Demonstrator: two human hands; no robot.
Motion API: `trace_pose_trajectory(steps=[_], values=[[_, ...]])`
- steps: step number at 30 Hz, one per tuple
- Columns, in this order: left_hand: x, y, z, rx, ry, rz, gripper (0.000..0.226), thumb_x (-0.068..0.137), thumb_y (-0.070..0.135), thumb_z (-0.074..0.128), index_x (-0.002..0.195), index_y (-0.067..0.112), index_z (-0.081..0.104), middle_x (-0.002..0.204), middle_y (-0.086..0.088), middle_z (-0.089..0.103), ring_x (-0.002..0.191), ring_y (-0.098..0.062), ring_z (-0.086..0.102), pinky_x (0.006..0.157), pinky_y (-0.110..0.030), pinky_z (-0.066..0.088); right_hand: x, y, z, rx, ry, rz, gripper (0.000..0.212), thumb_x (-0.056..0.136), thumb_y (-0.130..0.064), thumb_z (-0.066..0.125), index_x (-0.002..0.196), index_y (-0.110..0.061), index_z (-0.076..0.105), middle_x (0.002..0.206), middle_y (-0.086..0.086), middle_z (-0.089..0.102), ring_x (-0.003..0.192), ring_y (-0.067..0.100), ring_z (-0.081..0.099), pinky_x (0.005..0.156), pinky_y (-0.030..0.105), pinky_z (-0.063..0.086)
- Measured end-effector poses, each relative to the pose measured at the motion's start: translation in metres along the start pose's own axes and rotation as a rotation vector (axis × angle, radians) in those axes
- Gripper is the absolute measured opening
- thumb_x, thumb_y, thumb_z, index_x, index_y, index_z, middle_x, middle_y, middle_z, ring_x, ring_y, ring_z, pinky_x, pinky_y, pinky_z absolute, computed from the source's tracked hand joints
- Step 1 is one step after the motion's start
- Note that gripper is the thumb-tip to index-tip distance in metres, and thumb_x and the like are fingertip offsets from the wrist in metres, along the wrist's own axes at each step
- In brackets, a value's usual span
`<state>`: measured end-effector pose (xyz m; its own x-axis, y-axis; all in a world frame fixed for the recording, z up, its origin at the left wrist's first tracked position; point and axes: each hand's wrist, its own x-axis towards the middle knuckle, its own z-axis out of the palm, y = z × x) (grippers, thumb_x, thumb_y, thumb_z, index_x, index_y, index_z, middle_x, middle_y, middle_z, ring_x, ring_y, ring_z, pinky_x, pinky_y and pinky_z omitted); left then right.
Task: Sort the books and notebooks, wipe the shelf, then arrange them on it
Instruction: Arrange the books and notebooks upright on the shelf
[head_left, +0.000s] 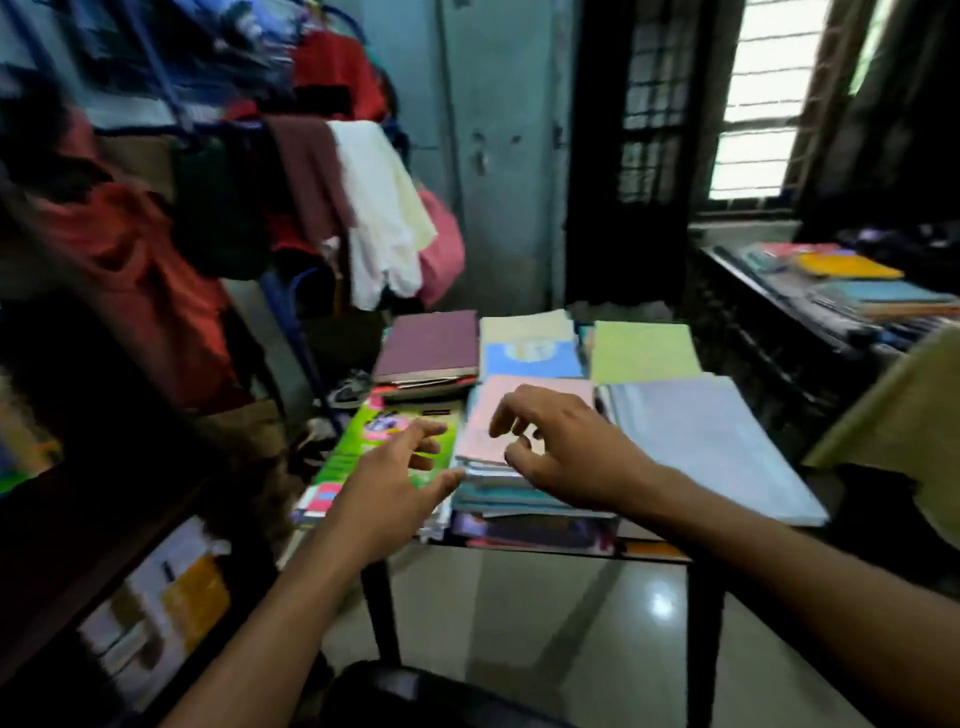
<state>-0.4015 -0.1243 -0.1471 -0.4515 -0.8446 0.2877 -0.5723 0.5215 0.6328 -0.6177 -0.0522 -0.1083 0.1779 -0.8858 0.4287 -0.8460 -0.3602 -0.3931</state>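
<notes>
Small table (654, 552) crowded edge to edge with book stacks (519, 499); both hands (566, 452) hover loosely open, holding nothing.

Blue-grey wall (498, 156), barred bright window (763, 98), glossy floor (571, 649), laden clothes rack (291, 171)

Flat stacks of books and notebooks (524, 483), pink-covered one (493, 431) seemingly topmost, on a small table (654, 552).

left grip (387, 488): bare, no sleeve; right grip (566, 447): bare, no sleeve; forearms uncovered
</notes>
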Motion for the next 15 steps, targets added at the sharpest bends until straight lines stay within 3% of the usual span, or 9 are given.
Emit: trace_pose_trajectory(steps=[2,4,7,9,11,13,15], values=[[0.003,0.013,0.019,0.073,-0.008,0.053,0.054,0.087,0.037,0.078,0.136,0.027,0.056,0.128,0.007,0.063,0.112,-0.01,0.062,0.1,-0.034,0.05,-0.027,0.034,-0.028,-0.031,0.028,0.125,0.017,0.088,-0.019,0.065,0.105,-0.019,0.065,0.102,-0.006,0.063,0.094,0.011,0.056,0.089,0.03,0.046],[0.002,0.03,0.031,0.097,-0.003,0.125,0.054,0.088,0.041,0.074,0.138,0.032,0.054,0.131,0.012,0.059,0.113,-0.007,0.06,0.097,-0.033,0.05,-0.054,0.071,-0.049,-0.034,0.093,0.289,0.018,0.089,-0.021,0.067,0.107,-0.021,0.066,0.107,-0.003,0.065,0.101,0.015,0.058,0.093,0.034,0.047],[0.005,0.065,0.047,0.003,-0.078,0.183,0.043,0.091,0.034,0.072,0.13,0.041,0.056,0.117,0.021,0.062,0.101,0.003,0.062,0.086,-0.028,0.053,-0.087,0.117,-0.067,-0.108,0.144,0.55,0.027,0.091,-0.033,0.065,0.116,-0.025,0.061,0.118,0.001,0.061,0.115,0.024,0.055,0.099,0.043,0.045],[0.008,0.085,0.059,-0.039,-0.16,0.218,0.035,0.092,0.033,0.071,0.125,0.04,0.061,0.109,0.02,0.066,0.094,0.004,0.066,0.083,-0.03,0.055,-0.101,0.131,-0.069,-0.217,0.055,0.71,0.039,0.091,-0.043,0.063,0.127,-0.029,0.055,0.13,0.002,0.054,0.126,0.027,0.047,0.102,0.046,0.042],[0.009,0.097,0.072,0.047,-0.198,0.266,0.034,0.094,0.039,0.068,0.127,0.04,0.06,0.113,0.021,0.065,0.098,0.003,0.064,0.088,-0.033,0.055,-0.109,0.137,-0.065,-0.232,0.005,0.768,0.045,0.091,-0.047,0.063,0.131,-0.031,0.051,0.136,0.003,0.05,0.129,0.029,0.043,0.103,0.045,0.039],[0.012,0.097,0.076,0.23,-0.075,0.331,0.037,0.095,0.043,0.062,0.131,0.037,0.058,0.125,0.018,0.06,0.111,-0.005,0.057,0.096,-0.034,0.05,-0.109,0.135,-0.057,-0.218,0.041,0.72,0.044,0.091,-0.046,0.063,0.131,-0.03,0.052,0.135,0.003,0.051,0.128,0.029,0.044,0.105,0.044,0.038],[0.025,0.085,0.073,0.287,0.089,0.223,0.041,0.095,0.042,0.061,0.135,0.03,0.058,0.134,0.006,0.056,0.12,-0.02,0.053,0.101,-0.039,0.045,-0.1,0.126,-0.051,-0.13,0.081,0.624,0.042,0.092,-0.044,0.063,0.13,-0.03,0.053,0.133,0.001,0.052,0.129,0.024,0.045,0.107,0.041,0.039]])
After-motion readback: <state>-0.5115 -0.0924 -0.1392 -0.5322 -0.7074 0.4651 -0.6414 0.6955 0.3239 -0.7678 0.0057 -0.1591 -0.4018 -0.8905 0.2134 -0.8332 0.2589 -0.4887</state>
